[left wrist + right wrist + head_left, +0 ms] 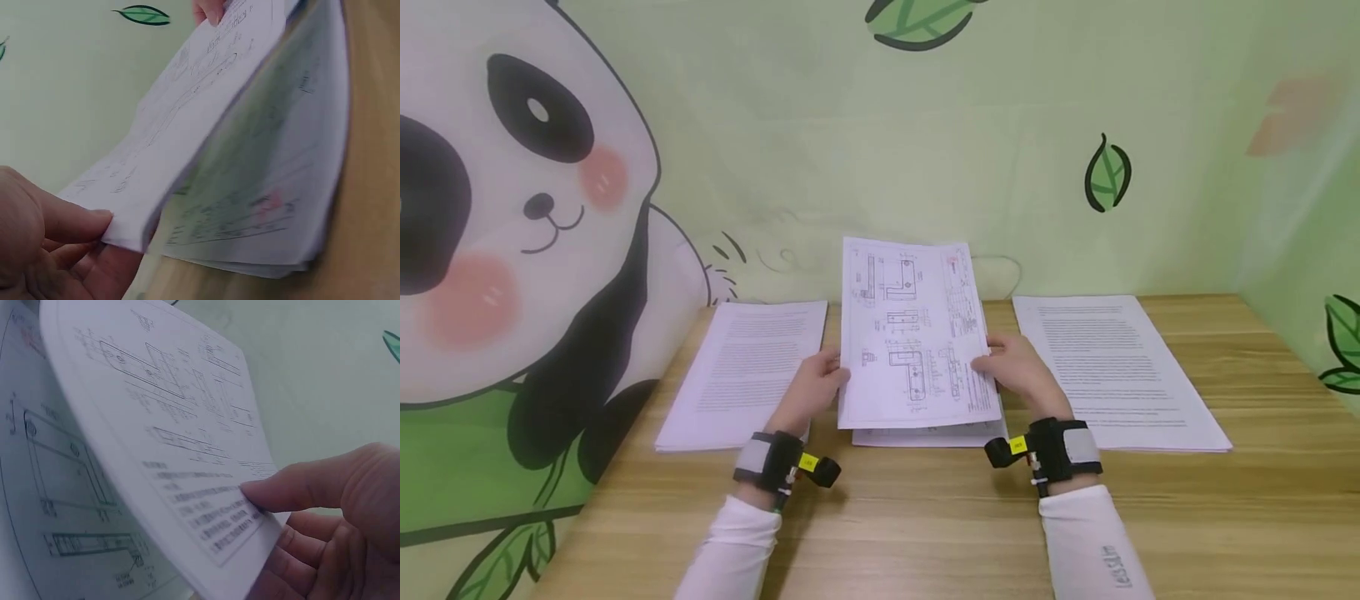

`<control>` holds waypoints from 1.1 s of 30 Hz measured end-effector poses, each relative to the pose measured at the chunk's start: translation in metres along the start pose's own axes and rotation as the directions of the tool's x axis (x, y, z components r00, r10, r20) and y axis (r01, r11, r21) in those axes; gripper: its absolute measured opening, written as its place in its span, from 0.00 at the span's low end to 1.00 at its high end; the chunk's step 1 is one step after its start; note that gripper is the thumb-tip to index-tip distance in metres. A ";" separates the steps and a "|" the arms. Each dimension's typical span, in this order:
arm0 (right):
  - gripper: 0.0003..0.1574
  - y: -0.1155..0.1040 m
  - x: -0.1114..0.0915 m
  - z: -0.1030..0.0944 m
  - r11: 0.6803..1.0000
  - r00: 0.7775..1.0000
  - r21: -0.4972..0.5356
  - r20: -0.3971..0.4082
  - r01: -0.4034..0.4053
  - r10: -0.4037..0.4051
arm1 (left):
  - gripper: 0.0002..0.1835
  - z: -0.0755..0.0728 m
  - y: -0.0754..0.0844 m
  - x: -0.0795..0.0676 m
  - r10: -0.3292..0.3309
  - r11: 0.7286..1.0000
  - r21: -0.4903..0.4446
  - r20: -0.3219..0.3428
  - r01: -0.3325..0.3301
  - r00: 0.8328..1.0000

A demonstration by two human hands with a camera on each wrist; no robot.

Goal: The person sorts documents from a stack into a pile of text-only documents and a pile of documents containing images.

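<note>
Both hands hold a sheet of paper with technical drawings (895, 333), lifted at a slant over the middle of the table. My left hand (811, 387) pinches its left edge, thumb on the printed face and fingers behind, as the left wrist view shows at the paper's corner. At the opposite edge my right hand (1018, 371) grips the paper the same way, its thumb (287, 487) lying across small printed text. Beneath the raised paper lie more drawing sheets (250, 231), largely hidden from the head view, with only their near edge showing.
A stack of text-printed paper (752, 358) lies on the left of the wooden table (925, 517), and another text stack (1105, 367) on the right. Behind stands a green wall (820, 150) with a panda and leaves. Straps with small cameras circle both wrists.
</note>
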State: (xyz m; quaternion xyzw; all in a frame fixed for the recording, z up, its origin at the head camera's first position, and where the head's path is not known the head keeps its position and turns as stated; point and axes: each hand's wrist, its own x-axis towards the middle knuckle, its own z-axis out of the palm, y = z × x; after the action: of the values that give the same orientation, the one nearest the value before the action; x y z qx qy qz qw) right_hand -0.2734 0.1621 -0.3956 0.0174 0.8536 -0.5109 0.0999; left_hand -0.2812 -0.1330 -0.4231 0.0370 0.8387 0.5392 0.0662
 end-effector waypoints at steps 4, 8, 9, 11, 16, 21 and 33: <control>0.23 0.015 0.002 -0.006 0.998 0.999 -0.067 0.033 -0.010 0.012 | 0.23 0.009 -0.009 0.004 -0.026 0.999 -0.028 0.002 0.026 1.000; 0.21 0.024 0.002 -0.008 0.996 0.999 -0.093 0.047 0.000 0.005 | 0.23 0.015 -0.015 0.005 -0.022 1.000 -0.011 -0.001 0.022 1.000; 0.21 0.025 0.002 -0.008 0.996 0.999 -0.095 0.041 0.000 0.004 | 0.23 0.016 -0.016 0.005 -0.015 1.000 -0.002 0.000 0.015 1.000; 0.20 0.027 0.002 -0.007 0.996 0.999 -0.093 0.033 -0.005 0.008 | 0.23 0.018 -0.018 0.005 -0.018 1.000 -0.007 0.010 0.018 1.000; 0.21 0.032 0.001 -0.004 0.988 0.996 -0.128 -0.027 -0.089 0.086 | 0.22 0.022 -0.023 0.007 -0.049 0.999 -0.008 0.002 0.049 0.999; 0.24 0.034 0.004 -0.002 0.978 0.988 -0.152 -0.072 -0.145 0.135 | 0.20 0.024 -0.024 0.008 -0.071 0.996 0.055 -0.050 0.074 0.996; 0.29 0.014 -0.003 -0.002 0.967 0.990 -0.232 -0.116 -0.101 0.075 | 0.21 0.003 -0.012 0.002 -0.088 0.991 0.097 -0.056 0.093 0.995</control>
State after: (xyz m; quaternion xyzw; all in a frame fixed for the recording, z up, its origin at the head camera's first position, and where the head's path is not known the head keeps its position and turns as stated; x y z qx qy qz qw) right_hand -0.2691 0.1712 -0.4064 0.0704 0.9111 -0.3986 0.0782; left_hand -0.2821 -0.1350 -0.4349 -0.0118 0.8669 0.4938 0.0673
